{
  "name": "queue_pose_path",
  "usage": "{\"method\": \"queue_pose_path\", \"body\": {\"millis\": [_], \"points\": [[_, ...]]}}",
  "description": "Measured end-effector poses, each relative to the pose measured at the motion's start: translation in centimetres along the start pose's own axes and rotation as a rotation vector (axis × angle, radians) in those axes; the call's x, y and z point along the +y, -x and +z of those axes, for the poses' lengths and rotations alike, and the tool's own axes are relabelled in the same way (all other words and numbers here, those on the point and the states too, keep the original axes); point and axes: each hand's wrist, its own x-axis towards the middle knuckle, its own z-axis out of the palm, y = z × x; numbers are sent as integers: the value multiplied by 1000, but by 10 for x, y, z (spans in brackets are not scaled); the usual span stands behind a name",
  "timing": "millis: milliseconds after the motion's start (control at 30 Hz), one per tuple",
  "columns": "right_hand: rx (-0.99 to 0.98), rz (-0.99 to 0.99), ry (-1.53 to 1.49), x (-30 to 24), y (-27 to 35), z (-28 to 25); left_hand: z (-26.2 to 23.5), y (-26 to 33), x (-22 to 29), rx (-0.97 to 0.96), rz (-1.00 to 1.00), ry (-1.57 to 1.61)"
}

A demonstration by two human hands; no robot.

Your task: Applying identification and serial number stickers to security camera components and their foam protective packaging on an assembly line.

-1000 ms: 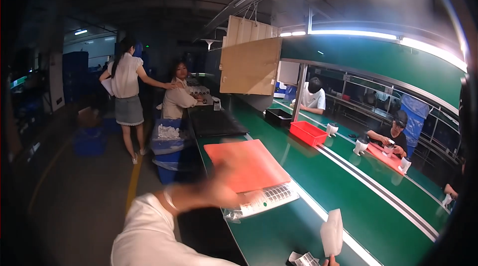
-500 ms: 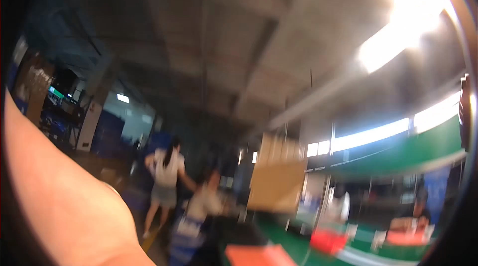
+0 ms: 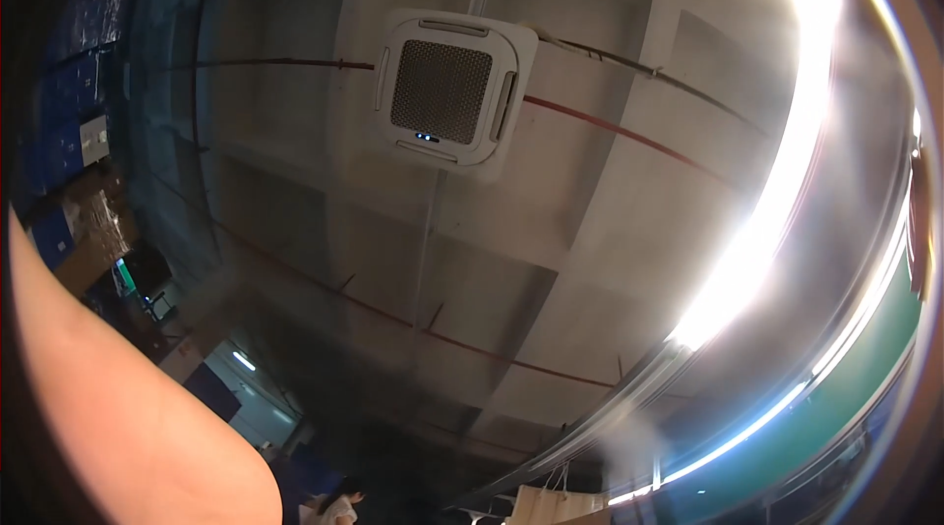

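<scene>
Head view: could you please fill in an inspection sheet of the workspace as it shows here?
Surface: only a curved green strip at the right rim; the camera faces the ceiling.
Job's things: nothing seen.
Clutter: stacked blue and brown boxes at the far left.
Grips: neither hand in view; a bare forearm crosses the lower left.
Cables: a thin red line runs across the ceiling.
Surroundings: white square ceiling air-conditioning unit, glaring long strip light, a dark-haired person at the bottom edge, pale hanging paper bags.
</scene>
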Motion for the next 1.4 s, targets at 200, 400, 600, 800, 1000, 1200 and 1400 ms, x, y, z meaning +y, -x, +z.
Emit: {"method": "queue_pose_path", "body": {"millis": [200, 400, 600, 800, 1000, 1200, 1400], "points": [[-149, 74, -93, -1, 31, -8, -6, 12, 22, -7, -100, 13], [-345, 293, 46, -38, 95, -113, -7, 78, 92, 82, -456, 15], [-496, 547, 425, -138, 119, -232, 38, 144, 266, 286, -1075, 40], [-578, 566, 588, -128, 122, -226, 54, 144, 405, 487, -1563, 42], [-572, 533, 786, -134, 126, -225, 64, 118, 468, 688, -1832, -131], [-558, 312, 939, -111, 119, -231, 47, 99, 501, 747, -2080, -210], [-494, 304, 1011, -101, 105, -230, 17, 76, 526, 449, -2360, 347]]}}
